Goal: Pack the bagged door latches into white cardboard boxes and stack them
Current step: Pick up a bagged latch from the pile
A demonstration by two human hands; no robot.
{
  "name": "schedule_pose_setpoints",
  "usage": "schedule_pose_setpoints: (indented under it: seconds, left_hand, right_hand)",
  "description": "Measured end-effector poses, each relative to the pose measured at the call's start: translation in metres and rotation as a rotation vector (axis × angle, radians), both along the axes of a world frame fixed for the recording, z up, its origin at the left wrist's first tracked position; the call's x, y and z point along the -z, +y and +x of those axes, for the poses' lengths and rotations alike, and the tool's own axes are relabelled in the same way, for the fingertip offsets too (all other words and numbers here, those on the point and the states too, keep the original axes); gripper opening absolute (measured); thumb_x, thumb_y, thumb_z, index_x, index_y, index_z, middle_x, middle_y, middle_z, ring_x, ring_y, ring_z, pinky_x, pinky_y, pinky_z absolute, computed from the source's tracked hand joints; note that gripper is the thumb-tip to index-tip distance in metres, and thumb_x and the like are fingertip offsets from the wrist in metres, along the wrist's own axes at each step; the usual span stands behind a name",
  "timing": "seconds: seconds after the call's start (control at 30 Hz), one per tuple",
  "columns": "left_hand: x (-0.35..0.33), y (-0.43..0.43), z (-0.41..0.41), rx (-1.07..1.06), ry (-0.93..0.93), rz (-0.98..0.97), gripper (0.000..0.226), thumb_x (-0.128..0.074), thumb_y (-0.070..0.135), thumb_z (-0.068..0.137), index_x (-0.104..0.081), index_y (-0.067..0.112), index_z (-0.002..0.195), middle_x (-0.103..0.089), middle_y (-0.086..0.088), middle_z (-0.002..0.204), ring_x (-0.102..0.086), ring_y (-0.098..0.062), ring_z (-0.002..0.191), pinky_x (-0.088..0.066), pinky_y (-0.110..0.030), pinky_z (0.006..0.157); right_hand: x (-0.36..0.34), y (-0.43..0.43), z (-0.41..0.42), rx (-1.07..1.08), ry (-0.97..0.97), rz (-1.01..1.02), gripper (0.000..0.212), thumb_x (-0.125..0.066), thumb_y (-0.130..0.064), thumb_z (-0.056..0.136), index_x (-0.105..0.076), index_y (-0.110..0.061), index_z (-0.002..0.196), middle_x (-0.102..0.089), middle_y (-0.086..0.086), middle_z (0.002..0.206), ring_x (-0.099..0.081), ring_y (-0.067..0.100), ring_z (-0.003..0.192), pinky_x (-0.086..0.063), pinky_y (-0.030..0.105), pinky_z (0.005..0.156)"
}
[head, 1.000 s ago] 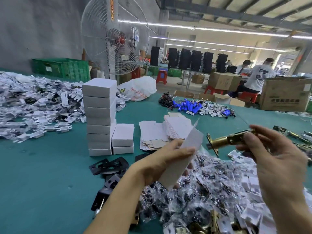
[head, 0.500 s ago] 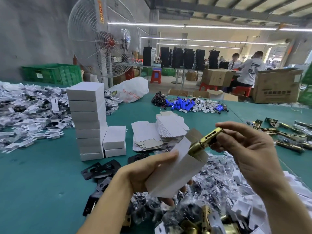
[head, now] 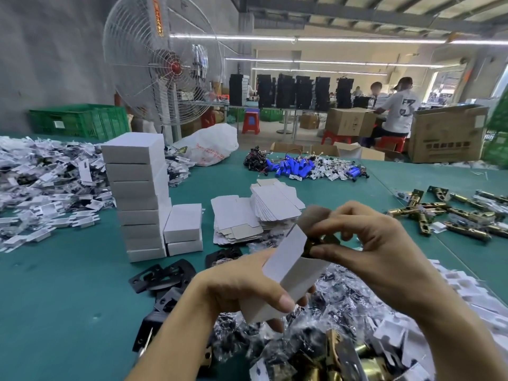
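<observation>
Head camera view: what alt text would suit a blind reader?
A person's left hand holds an open white cardboard box while the right hand pinches a brass door latch at its open end. Behind, on a green table, stand a tall stack of white boxes and flat box blanks.

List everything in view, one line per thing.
box: one, white, held
latch: one, brass, at box mouth
stacks: two, white, centre-left
flat boxes: two piles, white, centre
loose latches: several, brass, right
bagged parts: heap, clear, nearest
plates: several, black, near left
tagged parts: heap, white-black, left
blue parts: pile, blue, far centre
fan: one, white, back left
crate: one, green, back left
sack: one, white, by fan
cartons: several, brown, back right
workers: two, seated, back right
table: one, green, underneath
left hand: grips box
right hand: pinches latch
</observation>
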State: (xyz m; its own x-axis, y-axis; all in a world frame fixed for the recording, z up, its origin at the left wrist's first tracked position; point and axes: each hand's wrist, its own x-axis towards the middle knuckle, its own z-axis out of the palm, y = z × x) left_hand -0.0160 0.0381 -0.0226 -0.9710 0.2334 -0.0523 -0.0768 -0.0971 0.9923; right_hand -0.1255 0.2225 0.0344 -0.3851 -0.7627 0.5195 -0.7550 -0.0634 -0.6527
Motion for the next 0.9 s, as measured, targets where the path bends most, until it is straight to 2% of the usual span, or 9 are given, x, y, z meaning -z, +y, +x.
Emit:
schedule_pose_setpoints:
  seconds: [0.23, 0.43, 0.53, 0.6, 0.67, 0.73, 0.8, 0.87, 0.9]
  left_hand:
    - [0.0, 0.001, -0.001, 0.026, 0.007, -0.02, 0.069, -0.075, 0.013, 0.063, -0.051, 0.019, 0.127, -0.055, -0.012, 0.118, -0.057, -0.026, 0.111, -0.062, -0.036, 0.06]
    - [0.0, 0.0, 0.0, 0.027, 0.009, -0.009, 0.06, -0.075, 0.017, 0.064, -0.059, 0.027, 0.121, -0.062, -0.004, 0.11, -0.062, -0.024, 0.104, -0.061, -0.036, 0.058]
    - [0.0, 0.001, 0.0, 0.002, -0.026, -0.033, 0.06, -0.076, 0.019, 0.062, -0.059, 0.028, 0.12, -0.063, -0.005, 0.109, -0.064, -0.023, 0.102, -0.062, -0.034, 0.055]
    - [0.0, 0.001, -0.001, -0.033, -0.047, -0.08, 0.067, -0.077, 0.021, 0.06, -0.055, 0.022, 0.124, -0.055, -0.016, 0.119, -0.06, -0.028, 0.107, -0.061, -0.034, 0.053]
    - [0.0, 0.002, -0.002, -0.05, -0.037, -0.076, 0.07, -0.076, 0.021, 0.059, -0.054, 0.019, 0.126, -0.052, -0.016, 0.121, -0.058, -0.03, 0.109, -0.061, -0.034, 0.053]
    - [0.0, 0.002, -0.002, -0.057, 0.005, 0.006, 0.068, -0.075, 0.018, 0.062, -0.054, 0.019, 0.126, -0.059, -0.011, 0.114, -0.06, -0.027, 0.105, -0.061, -0.035, 0.054]
    - [0.001, 0.001, -0.001, -0.081, 0.051, 0.093, 0.068, -0.074, 0.016, 0.064, -0.053, 0.017, 0.129, -0.063, -0.008, 0.11, -0.062, -0.025, 0.104, -0.062, -0.037, 0.056]
    - [0.002, 0.0, -0.002, -0.119, 0.098, 0.173, 0.071, -0.073, 0.016, 0.065, -0.051, 0.014, 0.132, -0.062, -0.011, 0.114, -0.061, -0.026, 0.106, -0.062, -0.039, 0.059]
    - [0.002, 0.0, -0.002, -0.138, 0.122, 0.211, 0.073, -0.073, 0.017, 0.065, -0.049, 0.012, 0.134, -0.061, -0.012, 0.117, -0.062, -0.026, 0.108, -0.063, -0.04, 0.06]
  right_hand:
    - [0.001, 0.002, -0.002, -0.021, 0.001, -0.044, 0.021, -0.077, -0.032, 0.064, -0.08, -0.03, 0.085, -0.071, 0.003, 0.077, -0.062, 0.021, 0.073, -0.05, 0.035, 0.067]
    - [0.005, 0.001, -0.007, -0.017, -0.085, -0.053, 0.026, -0.077, -0.039, 0.063, -0.081, -0.026, 0.086, -0.075, -0.001, 0.081, -0.063, 0.022, 0.075, -0.05, 0.034, 0.068]
    - [0.005, 0.003, -0.009, -0.001, -0.069, 0.122, 0.013, -0.076, -0.032, 0.074, -0.081, -0.037, 0.085, -0.076, -0.016, 0.084, -0.069, 0.013, 0.082, -0.053, 0.033, 0.075]
    - [0.006, 0.006, -0.01, -0.005, -0.052, 0.265, 0.018, -0.075, -0.023, 0.083, -0.079, -0.041, 0.086, -0.075, -0.023, 0.085, -0.07, 0.001, 0.084, -0.053, 0.025, 0.078]
    - [0.004, 0.008, -0.009, 0.027, -0.044, 0.311, 0.019, -0.071, -0.023, 0.088, -0.079, -0.04, 0.091, -0.074, -0.024, 0.087, -0.07, -0.004, 0.087, -0.054, 0.021, 0.079]
    - [0.003, 0.007, -0.007, 0.078, -0.061, 0.194, 0.017, -0.07, -0.022, 0.088, -0.079, -0.034, 0.093, -0.075, -0.021, 0.088, -0.071, 0.001, 0.087, -0.056, 0.025, 0.079]
    - [0.001, 0.006, -0.005, 0.158, -0.114, -0.037, 0.015, -0.068, -0.02, 0.087, -0.077, -0.031, 0.09, -0.077, -0.012, 0.084, -0.07, 0.011, 0.077, -0.058, 0.031, 0.072]
    - [0.0, 0.01, -0.008, 0.252, -0.179, -0.199, 0.016, -0.066, -0.017, 0.088, -0.074, -0.031, 0.087, -0.076, -0.007, 0.081, -0.068, 0.014, 0.07, -0.054, 0.023, 0.06]
    - [0.001, 0.012, -0.012, 0.307, -0.189, -0.197, 0.016, -0.065, -0.017, 0.09, -0.073, -0.031, 0.086, -0.075, -0.008, 0.08, -0.067, 0.01, 0.068, -0.051, 0.017, 0.057]
